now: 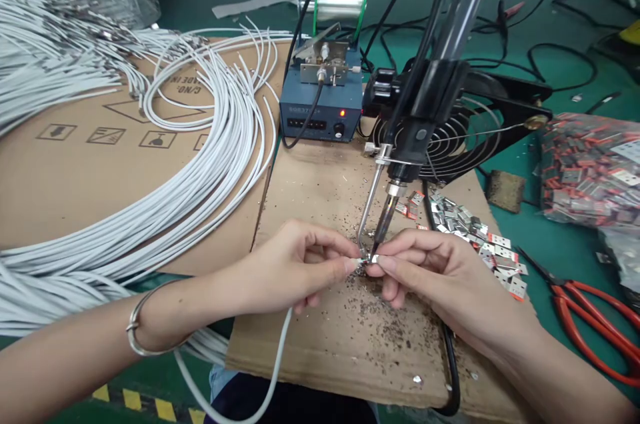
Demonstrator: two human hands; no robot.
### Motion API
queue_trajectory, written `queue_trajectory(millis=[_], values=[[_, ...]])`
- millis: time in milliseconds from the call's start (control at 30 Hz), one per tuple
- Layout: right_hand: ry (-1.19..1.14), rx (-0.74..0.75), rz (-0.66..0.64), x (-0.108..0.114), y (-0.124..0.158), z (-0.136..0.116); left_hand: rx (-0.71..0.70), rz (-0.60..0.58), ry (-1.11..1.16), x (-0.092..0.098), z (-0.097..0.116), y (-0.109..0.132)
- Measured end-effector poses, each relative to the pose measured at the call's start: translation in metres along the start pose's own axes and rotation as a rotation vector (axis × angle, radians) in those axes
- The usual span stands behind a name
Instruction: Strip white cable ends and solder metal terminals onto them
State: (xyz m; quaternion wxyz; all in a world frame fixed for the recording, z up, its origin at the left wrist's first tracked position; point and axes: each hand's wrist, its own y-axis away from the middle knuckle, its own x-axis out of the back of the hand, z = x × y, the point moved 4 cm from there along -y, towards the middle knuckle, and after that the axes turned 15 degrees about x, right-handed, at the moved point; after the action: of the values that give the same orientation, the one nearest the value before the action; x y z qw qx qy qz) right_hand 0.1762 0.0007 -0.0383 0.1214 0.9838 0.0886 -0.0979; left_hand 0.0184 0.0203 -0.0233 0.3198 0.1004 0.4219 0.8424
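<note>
My left hand (pixel 313 267) pinches the end of a white cable (pixel 281 351), whose length hangs down below the hand. Between the fingertips of my right hand (pixel 415 264) is a small metal USB connector (pixel 375 259), mostly covered by the fingers. The cable end and the connector meet under the tip of a mounted soldering iron (pixel 386 217). A thin metal solder feed tube (pixel 369 201) comes down beside the iron, close to my left fingertips. Whether the tip touches the joint, I cannot tell.
Bundled white cables (pixel 215 164) cover the left side. Behind stand a blue solder feeder (pixel 320 107), a solder spool (pixel 340 5) and a black fan (pixel 450 134). Loose USB connectors (pixel 463 221), red-handled cutters (pixel 590 317) and a bag of connectors (pixel 590 171) lie right. Cardboard (pixel 300 191) carries dark crumbs.
</note>
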Motion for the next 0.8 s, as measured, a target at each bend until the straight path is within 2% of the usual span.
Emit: queue_trajectory(millis=[500,800], values=[[-0.021,-0.033,0.032,-0.0008,0.0000,0.0016,0.013,-0.006,-0.014,0.0012,-0.0012,-0.0020],[0.030,0.012,0.037,-0.0026,-0.0003,-0.0029,-0.025,0.004,-0.050,0.0014,-0.0016,-0.0018]])
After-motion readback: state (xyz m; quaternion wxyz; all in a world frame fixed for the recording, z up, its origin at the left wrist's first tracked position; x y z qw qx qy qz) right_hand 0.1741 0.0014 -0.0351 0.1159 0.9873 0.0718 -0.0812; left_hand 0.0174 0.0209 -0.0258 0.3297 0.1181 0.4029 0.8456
